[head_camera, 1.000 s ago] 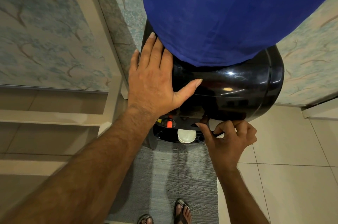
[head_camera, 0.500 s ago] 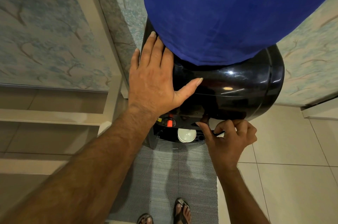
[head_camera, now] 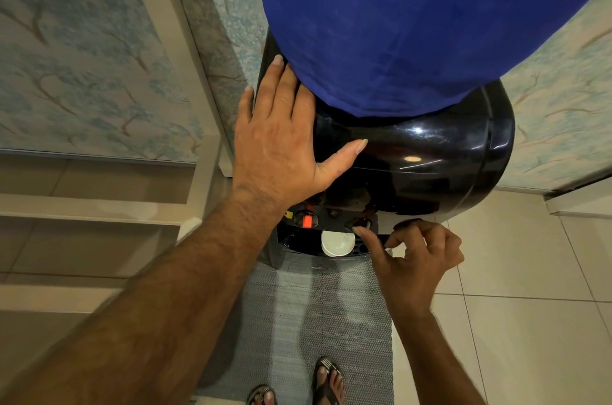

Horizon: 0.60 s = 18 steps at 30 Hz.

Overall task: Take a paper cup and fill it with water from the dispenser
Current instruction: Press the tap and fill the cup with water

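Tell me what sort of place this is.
Probably a room or hallway in a home, though that is a guess. A floor-standing black water dispenser with a blue-covered bottle stands against tree-patterned wallpaper, on a tiled floor with a grey mat; the person wears sandals.

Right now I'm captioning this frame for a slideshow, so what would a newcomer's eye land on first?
The big blue cloth-covered bottle fills the top, seated on the glossy black water dispenser. The left hand lies flat on the dispenser's top, while the right hand reaches a thumb to a tap beside the white paper cup standing in the tray below.
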Available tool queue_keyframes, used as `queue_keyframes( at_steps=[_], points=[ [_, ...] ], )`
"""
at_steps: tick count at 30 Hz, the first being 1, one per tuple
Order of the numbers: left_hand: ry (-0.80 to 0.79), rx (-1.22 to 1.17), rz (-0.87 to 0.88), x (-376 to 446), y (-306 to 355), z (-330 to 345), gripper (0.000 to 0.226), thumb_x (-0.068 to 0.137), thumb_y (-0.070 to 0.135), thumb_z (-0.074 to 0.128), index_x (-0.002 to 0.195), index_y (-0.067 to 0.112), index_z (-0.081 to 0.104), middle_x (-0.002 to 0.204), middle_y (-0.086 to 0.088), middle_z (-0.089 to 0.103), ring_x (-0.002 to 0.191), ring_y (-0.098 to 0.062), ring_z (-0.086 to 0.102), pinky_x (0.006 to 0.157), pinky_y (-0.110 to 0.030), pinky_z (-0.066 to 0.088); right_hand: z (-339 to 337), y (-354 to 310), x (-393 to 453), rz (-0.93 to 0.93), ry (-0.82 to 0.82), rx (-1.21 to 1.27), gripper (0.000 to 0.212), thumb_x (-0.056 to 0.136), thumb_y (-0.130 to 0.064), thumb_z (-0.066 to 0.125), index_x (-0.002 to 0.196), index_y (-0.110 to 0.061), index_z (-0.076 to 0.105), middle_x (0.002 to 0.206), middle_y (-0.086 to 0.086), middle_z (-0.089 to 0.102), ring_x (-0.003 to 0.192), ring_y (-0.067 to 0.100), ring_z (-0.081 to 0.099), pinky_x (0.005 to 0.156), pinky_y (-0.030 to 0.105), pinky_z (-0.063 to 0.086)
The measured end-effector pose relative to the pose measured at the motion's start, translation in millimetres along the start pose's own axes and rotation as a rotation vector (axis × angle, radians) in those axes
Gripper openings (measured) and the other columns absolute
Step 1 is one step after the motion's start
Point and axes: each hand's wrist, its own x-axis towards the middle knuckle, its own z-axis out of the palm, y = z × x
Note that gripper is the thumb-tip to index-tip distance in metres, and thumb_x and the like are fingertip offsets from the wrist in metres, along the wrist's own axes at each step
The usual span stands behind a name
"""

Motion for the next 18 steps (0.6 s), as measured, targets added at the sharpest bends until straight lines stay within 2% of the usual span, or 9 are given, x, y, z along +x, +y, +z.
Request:
queue_keyframes(
  at_steps=[6, 10, 14, 16, 18],
  points=[
    [-0.003, 0.0, 0.0, -0.4, 0.8, -0.9, 0.099, 0.087, 0.081, 0.042, 0.149, 0.003, 0.044, 0.16, -0.02, 0.041, 0.152, -0.036, 0.032, 0.115, -0.063, 0.038, -1.1, 2.6, -8.8, 0.088, -0.026, 0.058, 0.05, 0.065, -0.065, 0.072, 0.064, -0.016, 0.062, 0.087, 0.004, 0.06, 0.098, 0.026, 0.048, 0.086, 0.035, 0.025],
    [0.006, -0.007, 0.005, -0.5, 0.0, -0.4, 0.099, 0.088, 0.081, 0.042, 0.149, 0.003, 0.043, 0.159, -0.02, 0.041, 0.152, -0.036, 0.033, 0.114, -0.064, 0.038, 1.5, 13.6, -29.1, 0.134, -0.05, 0.107, 0.051, 0.059, -0.064, 0.075, 0.07, -0.016, 0.063, 0.084, -0.003, 0.055, 0.092, 0.019, 0.047, 0.083, 0.035, 0.031],
    [0.022, -0.008, 0.008, -0.2, 0.0, 0.6, 0.099, 0.088, 0.08, 0.042, 0.148, 0.002, 0.045, 0.158, -0.02, 0.043, 0.151, -0.037, 0.034, 0.113, -0.064, 0.039, 22.5, 31.0, -66.0, 0.266, -0.267, 0.186, 0.065, 0.059, -0.067, 0.074, 0.093, -0.013, 0.063, 0.092, -0.002, 0.057, 0.091, 0.017, 0.05, 0.08, 0.03, 0.04],
    [0.024, -0.003, 0.006, -0.5, 0.1, 0.9, 0.098, 0.088, 0.08, 0.044, 0.147, 0.002, 0.046, 0.157, -0.021, 0.044, 0.15, -0.037, 0.035, 0.113, -0.064, 0.04, 38.1, 36.8, -79.6, 0.348, -0.402, 0.213, 0.075, 0.058, -0.063, 0.08, 0.108, -0.011, 0.062, 0.103, 0.003, 0.06, 0.1, 0.023, 0.054, 0.084, 0.023, 0.036],
    [0.031, -0.001, 0.008, -0.4, -0.2, 1.0, 0.097, 0.088, 0.079, 0.045, 0.146, 0.002, 0.047, 0.157, -0.021, 0.045, 0.15, -0.037, 0.036, 0.112, -0.064, 0.04, 52.7, 38.5, -85.6, 0.418, -0.506, 0.225, 0.083, 0.059, -0.056, 0.086, 0.122, -0.011, 0.058, 0.117, 0.007, 0.061, 0.112, 0.024, 0.054, 0.09, 0.027, 0.041]
  ],
)
